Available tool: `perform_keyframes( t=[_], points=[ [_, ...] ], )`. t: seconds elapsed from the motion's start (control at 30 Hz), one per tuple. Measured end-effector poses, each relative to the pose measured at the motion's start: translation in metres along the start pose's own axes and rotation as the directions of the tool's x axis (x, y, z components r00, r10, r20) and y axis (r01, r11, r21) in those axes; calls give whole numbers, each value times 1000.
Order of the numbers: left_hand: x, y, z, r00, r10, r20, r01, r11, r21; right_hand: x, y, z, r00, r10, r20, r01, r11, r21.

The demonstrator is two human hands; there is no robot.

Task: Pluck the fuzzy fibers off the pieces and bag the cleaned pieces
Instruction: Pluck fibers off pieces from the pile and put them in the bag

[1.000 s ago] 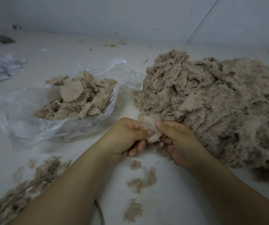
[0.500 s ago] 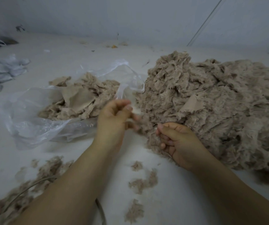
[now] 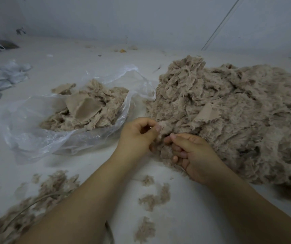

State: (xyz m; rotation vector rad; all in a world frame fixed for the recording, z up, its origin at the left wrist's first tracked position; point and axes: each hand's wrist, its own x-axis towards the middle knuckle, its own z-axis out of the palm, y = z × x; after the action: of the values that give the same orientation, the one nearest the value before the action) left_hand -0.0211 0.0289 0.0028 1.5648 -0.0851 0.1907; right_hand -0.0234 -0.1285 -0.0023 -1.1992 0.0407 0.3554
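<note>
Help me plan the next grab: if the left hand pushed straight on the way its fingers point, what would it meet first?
Most likely the big fuzzy pile: the left hand points right, fingertips already at its near edge, beside the right hand.

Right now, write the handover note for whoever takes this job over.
Left hand: fingers curled at the near edge of the big fuzzy pile, pinching fuzz there.
Right hand: fingers curled into the same edge, beside the left.
Clear plastic bag: lies open left of the pile, holding a heap of cleaned pieces.
Plucked fluff litters the table near the forearms.
Done: part bagged. Left: most of the pile.
</note>
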Motion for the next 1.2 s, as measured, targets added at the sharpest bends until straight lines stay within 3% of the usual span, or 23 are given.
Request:
perform_keyframes(
  t=[0.07, 0.3, 0.47, 0.63, 0.73, 0.87, 0.97, 1.03, 1.13, 1.2],
  points=[
    [-4, 3, 0, 994, -16, 106, 32, 988, -151, 0, -1, 0, 1000, 8, 16, -9, 1000, 24],
    [-7, 6, 1, 975, -132, 181, 161, 974, -160, -3, 0, 1, 998, -32, 49, 34, 999, -34],
    [-9, 5, -3, 965, -87, 247, 65, 993, 98, -5, -1, 1, 996, -52, 73, 56, 997, -52],
    [-8, 6, -4, 988, -62, 139, 46, 992, 114, -2, 1, 1, 999, -30, -24, 30, 1000, -7],
    [-8, 9, -5, 990, 70, 119, -88, 984, 154, -2, 1, 1, 999, -48, 6, 48, 998, 30],
    [-12, 4, 1, 939, 261, 223, -334, 845, 417, -1, 1, 0, 999, -33, 7, 32, 998, 47],
    [-12, -2, 5, 912, 336, 233, -407, 696, 591, 0, 1, -1, 1000, -22, -2, 23, 999, 46],
    [-12, -4, 5, 900, 366, 236, -429, 655, 621, -1, -1, 0, 1000, -19, -14, 20, 998, 57],
    [-11, -4, 4, 908, 363, 207, -410, 681, 607, 0, 0, -1, 1000, -17, -1, 17, 997, 77],
    [-11, -3, 3, 952, 262, 161, -307, 799, 517, 0, 1, -2, 999, -27, 21, 25, 998, 56]
  ],
)
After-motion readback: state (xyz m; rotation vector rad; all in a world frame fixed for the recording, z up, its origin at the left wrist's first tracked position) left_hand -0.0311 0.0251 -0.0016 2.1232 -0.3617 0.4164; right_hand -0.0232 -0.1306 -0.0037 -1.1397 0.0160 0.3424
